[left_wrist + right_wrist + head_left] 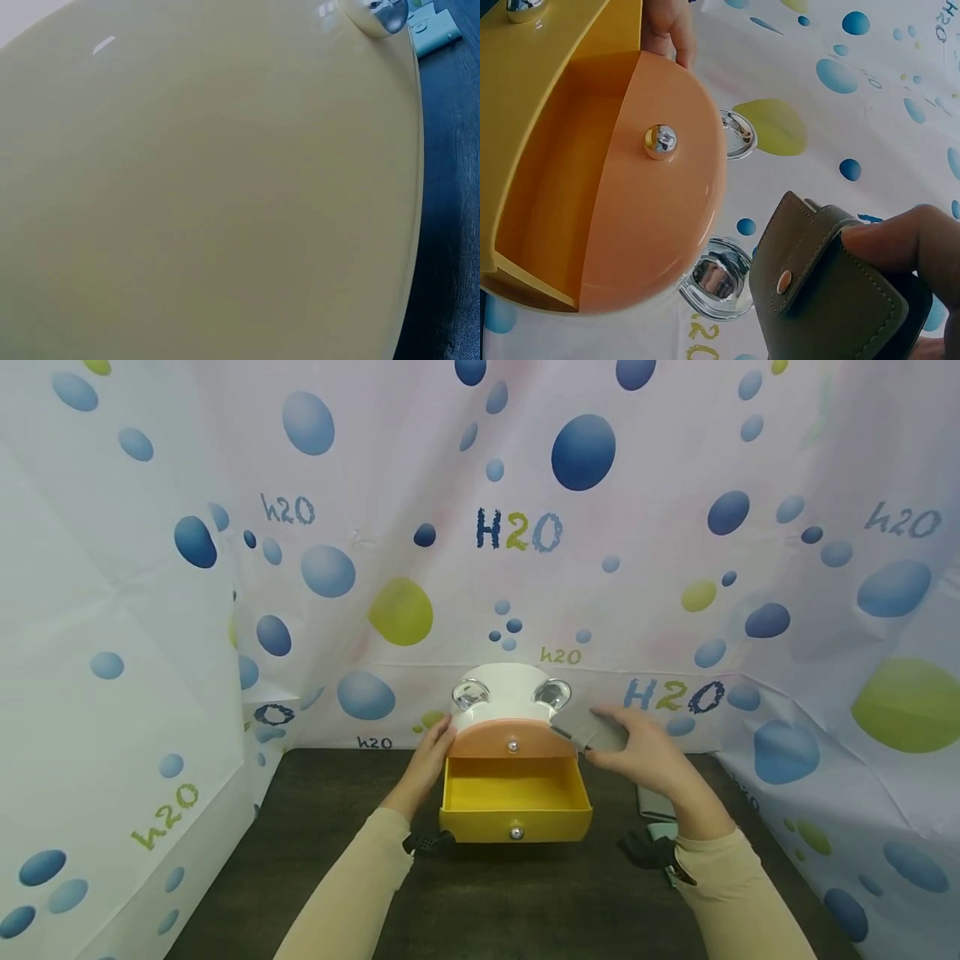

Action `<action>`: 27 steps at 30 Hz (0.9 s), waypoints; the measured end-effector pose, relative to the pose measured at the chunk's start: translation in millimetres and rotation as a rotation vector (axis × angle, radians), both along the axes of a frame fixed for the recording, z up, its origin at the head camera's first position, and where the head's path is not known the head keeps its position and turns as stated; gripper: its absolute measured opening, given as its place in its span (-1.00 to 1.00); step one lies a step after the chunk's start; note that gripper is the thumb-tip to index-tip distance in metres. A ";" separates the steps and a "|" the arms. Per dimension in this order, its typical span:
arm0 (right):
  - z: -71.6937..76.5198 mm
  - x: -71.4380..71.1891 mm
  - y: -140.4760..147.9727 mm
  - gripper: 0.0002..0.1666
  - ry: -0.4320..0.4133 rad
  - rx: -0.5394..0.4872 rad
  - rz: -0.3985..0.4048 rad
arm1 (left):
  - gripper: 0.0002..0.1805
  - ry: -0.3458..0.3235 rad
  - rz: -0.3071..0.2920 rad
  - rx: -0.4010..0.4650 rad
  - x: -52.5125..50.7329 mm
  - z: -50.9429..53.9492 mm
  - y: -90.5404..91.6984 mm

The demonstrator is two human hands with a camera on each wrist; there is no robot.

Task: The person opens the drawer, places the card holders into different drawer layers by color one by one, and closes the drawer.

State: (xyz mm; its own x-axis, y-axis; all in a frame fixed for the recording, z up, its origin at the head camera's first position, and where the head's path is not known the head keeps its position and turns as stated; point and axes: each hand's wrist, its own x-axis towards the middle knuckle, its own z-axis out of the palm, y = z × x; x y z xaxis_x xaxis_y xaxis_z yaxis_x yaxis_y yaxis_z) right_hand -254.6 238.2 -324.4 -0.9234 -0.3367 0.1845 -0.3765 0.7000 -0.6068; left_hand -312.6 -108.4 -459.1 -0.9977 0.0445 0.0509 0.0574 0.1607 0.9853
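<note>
A small drawer cabinet with a white curved top point(506, 692) stands on the dark table. Its lower yellow drawer point(480, 827) is pulled out, and nothing shows inside. The upper orange drawer point(480, 740) is closed; each front has a round silver knob. My left hand point(424, 770) rests against the cabinet's left side with fingers extended. To the cabinet's upper right, my right hand point(651, 758) grips a grey-green wallet point(847, 289) between thumb and fingers. A strap with a metal snap crosses the wallet. In the left wrist view the yellow drawer front point(225, 180) fills most of the picture.
Silver ring-shaped handles point(553, 692) stick out at both sides of the white top. Right of the cabinet, partly behind my right wrist, lie a grey flat item point(655, 804) and a mint-green item point(437, 34). A patterned curtain point(480, 585) hangs behind the table.
</note>
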 end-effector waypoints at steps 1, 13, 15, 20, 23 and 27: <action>-1.4 -0.5 -0.7 -0.10 0.007 0.005 0.005 | -0.24 0.002 0.002 -0.002 0.4 -0.4 0.2; -14.7 -6.9 -10.0 -0.15 0.048 -0.019 0.117 | -0.24 0.011 0.002 -0.001 3.2 0.2 0.9; -16.0 -8.0 -12.0 -0.15 0.055 -0.016 0.133 | -0.25 0.011 0.005 0.000 3.6 0.4 0.6; -19.9 -10.6 -16.2 -0.13 0.080 -0.018 0.171 | -0.26 0.006 0.013 -0.006 4.4 0.7 1.0; -22.1 -11.7 -17.7 -0.13 0.075 -0.031 0.189 | -0.27 0.006 0.012 -0.001 3.8 0.0 1.3; -24.7 -14.4 -18.5 -0.13 0.057 -0.049 0.214 | -0.27 0.006 0.008 -0.002 2.9 -0.3 0.9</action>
